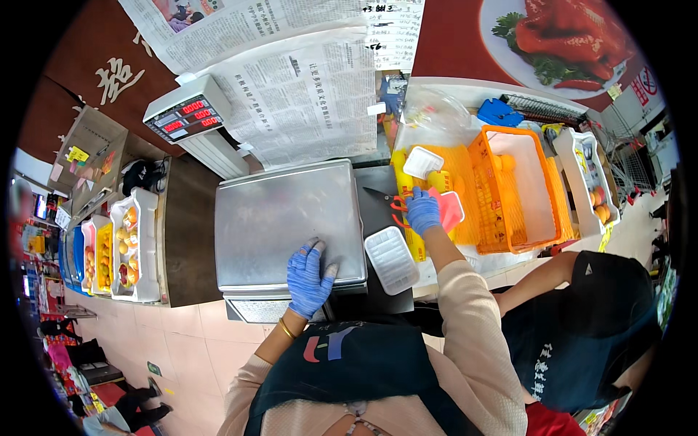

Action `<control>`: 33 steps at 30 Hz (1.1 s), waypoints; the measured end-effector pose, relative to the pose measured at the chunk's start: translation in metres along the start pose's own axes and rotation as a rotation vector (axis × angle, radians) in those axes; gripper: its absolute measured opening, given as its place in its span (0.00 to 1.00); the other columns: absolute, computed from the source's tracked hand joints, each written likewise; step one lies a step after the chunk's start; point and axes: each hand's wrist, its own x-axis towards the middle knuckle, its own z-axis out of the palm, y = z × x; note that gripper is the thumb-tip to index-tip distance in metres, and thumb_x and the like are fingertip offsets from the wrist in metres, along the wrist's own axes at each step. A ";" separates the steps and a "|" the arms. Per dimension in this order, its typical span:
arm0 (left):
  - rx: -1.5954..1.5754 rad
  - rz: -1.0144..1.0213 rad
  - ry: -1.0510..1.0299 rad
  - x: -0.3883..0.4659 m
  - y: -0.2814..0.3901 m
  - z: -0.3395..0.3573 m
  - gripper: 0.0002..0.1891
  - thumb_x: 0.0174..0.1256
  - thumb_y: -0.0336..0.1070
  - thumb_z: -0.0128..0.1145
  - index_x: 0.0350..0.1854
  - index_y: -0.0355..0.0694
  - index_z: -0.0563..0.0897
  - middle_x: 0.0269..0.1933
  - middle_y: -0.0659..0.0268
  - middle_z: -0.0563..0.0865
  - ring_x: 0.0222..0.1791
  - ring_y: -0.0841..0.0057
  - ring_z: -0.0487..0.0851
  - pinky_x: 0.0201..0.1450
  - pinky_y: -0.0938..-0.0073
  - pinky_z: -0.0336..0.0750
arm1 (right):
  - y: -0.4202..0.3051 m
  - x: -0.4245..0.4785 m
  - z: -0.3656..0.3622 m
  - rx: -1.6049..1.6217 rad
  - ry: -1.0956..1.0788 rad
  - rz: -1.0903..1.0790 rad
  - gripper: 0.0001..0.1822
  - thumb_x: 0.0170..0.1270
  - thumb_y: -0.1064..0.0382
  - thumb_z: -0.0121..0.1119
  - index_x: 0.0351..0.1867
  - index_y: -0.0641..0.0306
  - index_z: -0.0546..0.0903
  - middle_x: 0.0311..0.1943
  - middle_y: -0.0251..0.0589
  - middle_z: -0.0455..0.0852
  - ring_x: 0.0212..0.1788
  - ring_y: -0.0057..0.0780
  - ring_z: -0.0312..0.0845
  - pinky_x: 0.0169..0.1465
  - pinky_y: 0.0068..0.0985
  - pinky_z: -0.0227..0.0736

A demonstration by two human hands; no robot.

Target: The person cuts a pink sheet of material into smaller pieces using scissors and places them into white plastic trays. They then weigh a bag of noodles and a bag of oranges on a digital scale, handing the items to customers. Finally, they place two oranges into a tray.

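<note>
My left hand, in a blue knit glove with pale fingertips, rests on the front edge of the steel platform of a weighing scale. To its right a white foam tray lies on the dark surface. Further right my right hand, gloved alike, reaches over yellow rolls and touches the area beside a pink sheet; its fingertips are partly hidden, so a grip cannot be told. Just left of that hand lie scissors with orange handles. A smaller white tray sits above it.
An orange plastic crate holding oranges stands at right, with a white fruit crate beyond. The scale's display rises at upper left. More fruit crates are at far left. A co-worker in a dark apron stands close at right.
</note>
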 end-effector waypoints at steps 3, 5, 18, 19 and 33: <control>-0.032 -0.050 0.004 0.000 0.000 0.000 0.24 0.55 0.38 0.59 0.55 0.36 0.73 0.56 0.54 0.76 0.54 0.57 0.74 0.58 0.62 0.67 | -0.008 0.020 0.001 0.035 -0.067 -0.022 0.22 0.53 0.50 0.62 0.48 0.57 0.77 0.56 0.46 0.70 0.54 0.41 0.70 0.51 0.37 0.70; -0.049 -0.046 0.006 0.000 -0.003 0.000 0.24 0.55 0.40 0.60 0.54 0.36 0.74 0.55 0.53 0.77 0.52 0.56 0.75 0.56 0.62 0.67 | -0.017 0.025 0.005 0.111 -0.077 -0.041 0.23 0.54 0.49 0.62 0.49 0.58 0.77 0.56 0.47 0.69 0.56 0.44 0.70 0.53 0.37 0.70; -0.138 -0.095 0.045 -0.004 -0.009 0.007 0.23 0.57 0.41 0.60 0.54 0.37 0.74 0.52 0.53 0.78 0.49 0.56 0.76 0.54 0.62 0.69 | 0.071 -0.056 0.100 0.959 0.531 0.796 0.13 0.53 0.60 0.62 0.36 0.65 0.79 0.31 0.49 0.82 0.35 0.44 0.79 0.43 0.33 0.73; -0.135 -0.087 0.044 -0.003 -0.010 0.008 0.23 0.57 0.41 0.60 0.54 0.37 0.74 0.51 0.53 0.78 0.49 0.56 0.76 0.54 0.62 0.69 | 0.085 -0.063 0.111 0.975 0.513 0.896 0.13 0.52 0.59 0.63 0.34 0.66 0.79 0.31 0.49 0.83 0.35 0.44 0.79 0.43 0.33 0.73; -0.165 -0.079 0.026 0.003 -0.013 0.009 0.22 0.58 0.40 0.59 0.54 0.35 0.74 0.50 0.52 0.79 0.49 0.56 0.76 0.55 0.64 0.69 | 0.123 -0.047 0.204 1.531 0.157 1.196 0.14 0.50 0.61 0.68 0.34 0.68 0.81 0.31 0.42 0.84 0.32 0.27 0.76 0.40 0.26 0.71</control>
